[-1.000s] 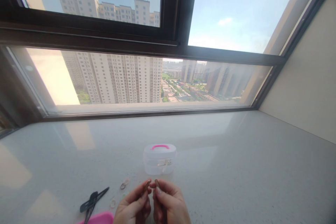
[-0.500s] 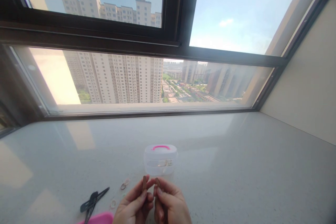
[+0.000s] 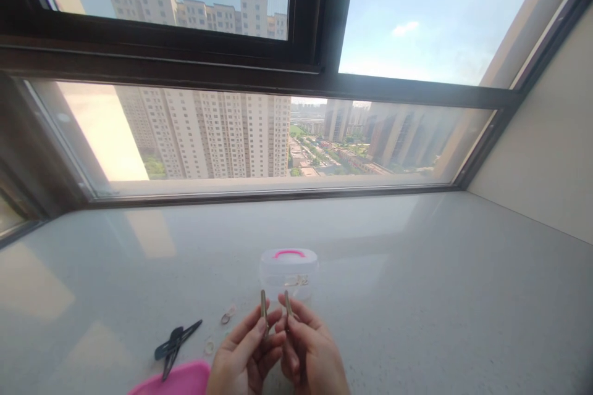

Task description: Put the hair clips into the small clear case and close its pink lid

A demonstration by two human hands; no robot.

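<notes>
My left hand (image 3: 250,345) pinches a slim bronze-coloured hair clip (image 3: 263,304) upright between thumb and fingers. A matching hair clip (image 3: 288,304), leaning slightly, is pinched in my right hand (image 3: 312,345). The two clips stand side by side, a small gap apart, and their lower parts are hidden by my fingers. Just beyond my fingertips is a clear plastic box (image 3: 273,271) with a pink handle (image 3: 290,253) on its white lid; a few small items show through its wall.
Left of my hands lie crossed black snap hair clips (image 3: 175,342), partly over a pink tray (image 3: 178,381). Small hair ties (image 3: 225,318) and a pale ring-shaped band (image 3: 209,346) are scattered between. The pale sill (image 3: 417,296) meets a dark-framed window (image 3: 259,199) behind.
Both hands have risen a little and spread their fingers slightly, turning the clips so more of their length shows. The view has shifted, revealing more of the pink tray.
</notes>
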